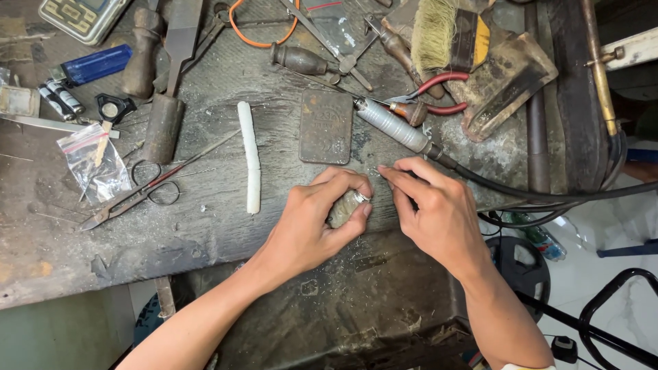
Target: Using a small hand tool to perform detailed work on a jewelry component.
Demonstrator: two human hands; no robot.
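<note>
At the near edge of the surface (205,240) I see my left hand (312,219) curled around a small ridged metal piece with a bright ring (348,205) at its end, the fingers (346,185) closed tight on it and pressing it down against the worn wood, I judge to steady it. My right hand (432,212) sits just beside it, thumb and forefinger pinched together at the tips near the ring; whether they grip anything tiny I cannot tell. Just behind the hands lies a flat dark metal block (326,127), and to the right of it a rotary handpiece (394,127) with its cable trailing off the right edge, laid within easy reach. Further left are a white stick (250,157) and small scissors (133,195), then a clear plastic bag (96,164) toward the left edge. Along the far edge crowd red-handled pliers (439,92), a brush (435,34), wooden-handled tools (298,60) and a blue lighter (92,65).
</note>
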